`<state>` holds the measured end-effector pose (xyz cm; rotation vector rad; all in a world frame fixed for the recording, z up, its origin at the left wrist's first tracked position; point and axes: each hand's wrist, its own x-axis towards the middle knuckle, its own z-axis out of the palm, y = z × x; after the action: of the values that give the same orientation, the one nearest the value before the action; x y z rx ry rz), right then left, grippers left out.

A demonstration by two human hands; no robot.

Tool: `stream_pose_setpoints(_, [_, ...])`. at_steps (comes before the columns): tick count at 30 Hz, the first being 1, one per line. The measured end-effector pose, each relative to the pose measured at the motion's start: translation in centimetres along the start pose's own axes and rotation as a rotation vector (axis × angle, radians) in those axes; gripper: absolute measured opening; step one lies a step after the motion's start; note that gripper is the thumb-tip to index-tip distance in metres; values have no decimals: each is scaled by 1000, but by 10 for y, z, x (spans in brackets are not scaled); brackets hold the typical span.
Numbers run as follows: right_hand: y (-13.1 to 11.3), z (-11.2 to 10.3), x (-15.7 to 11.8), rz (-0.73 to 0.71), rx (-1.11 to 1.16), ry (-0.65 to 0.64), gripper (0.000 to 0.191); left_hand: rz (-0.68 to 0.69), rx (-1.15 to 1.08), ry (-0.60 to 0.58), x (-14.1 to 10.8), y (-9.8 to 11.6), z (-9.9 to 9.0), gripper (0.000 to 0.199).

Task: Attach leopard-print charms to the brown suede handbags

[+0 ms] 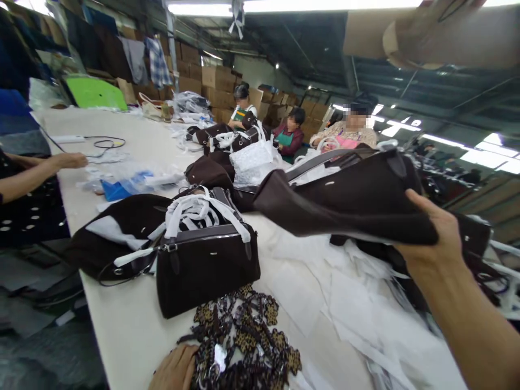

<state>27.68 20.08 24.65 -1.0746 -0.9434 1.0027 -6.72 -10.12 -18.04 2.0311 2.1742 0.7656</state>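
Observation:
My right hand point(434, 238) grips the lower corner of a dark brown bag point(349, 195), lifted at the right over white paper sheets. At the bottom, my left hand point(174, 368) rests against the left edge of a pile of leopard-print charms point(247, 341) with dark straps and metal clips; its fingertips are partly hidden by the pile's edge. Just beyond the pile an upright dark brown handbag point(209, 271) has white-wrapped handles. Another brown bag point(122, 222) lies behind it to the left.
White paper sheets point(357, 303) cover the table's right side. Blue plastic point(122, 187) and clear wrapping lie farther back. At the left edge is another person's arm point(40, 170). Several people sit around the far end, near more brown bags point(211, 170).

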Motion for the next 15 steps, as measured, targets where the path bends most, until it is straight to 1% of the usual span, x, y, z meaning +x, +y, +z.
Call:
stream_pose_setpoints(2, [20, -34, -52, 63, -8, 70, 14, -132, -144, -66, 6, 13, -13, 27])
stream_pose_setpoints(4, [48, -63, -100, 196, -17, 103, 21, -259, -358, -127, 14, 31, -37, 31])
stream_pose_setpoints(5, [62, -75, -123, 279, -19, 87, 23, -317, -481, -125, 19, 42, -51, 34])
stream_pose_setpoints(7, [88, -93, -161, 442, -14, 10, 27, -456, -765, -140, 26, 66, -79, 40])
stream_pose_setpoints(8, [97, -98, -176, 504, -6, -36, 28, -521, -942, -180, 29, 78, -90, 42])
stream_pose_setpoints(9, [102, -101, -188, 553, 3, -79, 30, -578, -1094, -233, 30, 89, -99, 45])
stream_pose_setpoints(11, [101, -99, -204, 608, 8, -161, 33, -652, -1231, -341, 31, 108, -106, 54])
stream_pose_setpoints(13, [85, -88, -215, 606, -29, -296, 37, -757, -1320, -430, 30, 123, -104, 57])
stream_pose_setpoints(15, [61, -68, -232, 526, -155, -510, 42, -857, -1358, -458, 28, 136, -97, 56])
